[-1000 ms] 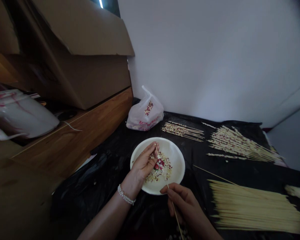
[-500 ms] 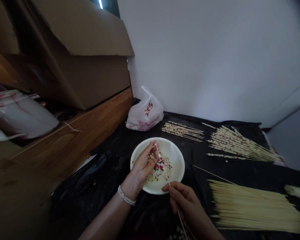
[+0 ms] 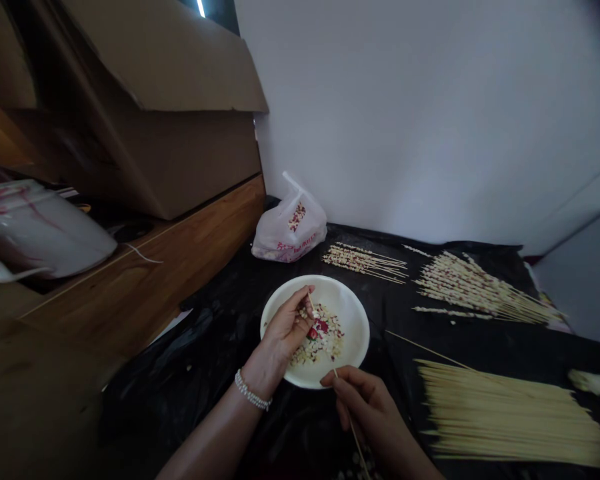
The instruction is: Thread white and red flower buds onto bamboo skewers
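A white plate (image 3: 353, 313) holds a heap of pale and red kernels (image 3: 323, 337) on a black plastic sheet. My left hand (image 3: 286, 328), with a bead bracelet at the wrist, is over the plate, its fingers pinched at the tip of a thin wooden skewer (image 3: 341, 393). My right hand (image 3: 367, 408) is closed on the skewer's lower part, just in front of the plate. The skewer slants from the plate down toward me.
A big pile of bare skewers (image 3: 510, 413) lies at the right. Two bundles of loaded skewers (image 3: 473, 288) lie behind it, and a white plastic bag (image 3: 290, 230) at the wall. A wooden shelf (image 3: 145, 267) with cardboard boxes (image 3: 145, 100) stands left.
My right hand pushed the skewer up toward the plate, then drew it back a little. My left fingers stayed pinched at the tip, shifting slightly.
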The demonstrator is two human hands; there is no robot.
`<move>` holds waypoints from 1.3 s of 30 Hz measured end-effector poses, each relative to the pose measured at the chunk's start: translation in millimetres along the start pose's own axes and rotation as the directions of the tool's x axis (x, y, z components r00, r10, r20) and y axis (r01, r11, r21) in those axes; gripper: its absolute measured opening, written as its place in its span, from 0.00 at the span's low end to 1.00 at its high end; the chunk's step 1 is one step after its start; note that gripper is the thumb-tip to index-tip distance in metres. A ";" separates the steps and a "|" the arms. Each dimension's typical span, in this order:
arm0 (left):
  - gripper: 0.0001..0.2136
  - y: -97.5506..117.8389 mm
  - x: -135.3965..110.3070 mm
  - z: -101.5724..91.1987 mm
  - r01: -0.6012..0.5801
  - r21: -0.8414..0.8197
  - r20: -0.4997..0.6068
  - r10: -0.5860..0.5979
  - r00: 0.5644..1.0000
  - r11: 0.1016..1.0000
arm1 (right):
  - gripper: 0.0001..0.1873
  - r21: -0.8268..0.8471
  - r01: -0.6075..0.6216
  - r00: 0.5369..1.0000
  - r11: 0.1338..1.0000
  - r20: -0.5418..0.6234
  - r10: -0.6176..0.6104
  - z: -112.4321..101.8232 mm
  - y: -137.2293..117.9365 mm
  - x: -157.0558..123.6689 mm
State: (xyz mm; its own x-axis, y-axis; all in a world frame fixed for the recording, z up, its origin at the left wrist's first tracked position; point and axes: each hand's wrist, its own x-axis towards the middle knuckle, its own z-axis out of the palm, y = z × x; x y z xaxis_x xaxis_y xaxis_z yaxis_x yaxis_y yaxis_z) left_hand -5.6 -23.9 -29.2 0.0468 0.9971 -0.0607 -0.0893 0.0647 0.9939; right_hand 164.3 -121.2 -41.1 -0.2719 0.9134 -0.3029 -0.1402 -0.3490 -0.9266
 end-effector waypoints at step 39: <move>0.09 -7.7 16.8 13.5 0.296 -0.341 0.187 -0.244 0.952 0.892 | 0.25 0.048 0.078 0.991 0.996 -0.111 -0.072 -5.2 -0.8 3.2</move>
State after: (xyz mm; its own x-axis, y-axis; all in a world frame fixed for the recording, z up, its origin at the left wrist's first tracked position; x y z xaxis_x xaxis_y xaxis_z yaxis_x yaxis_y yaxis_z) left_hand 9.3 -8.2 -36.6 0.2526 0.9252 -0.2832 -0.4051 0.3669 0.8374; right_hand 168.4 -116.9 -42.4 -0.1538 0.9538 -0.2582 -0.2069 -0.2866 -0.9354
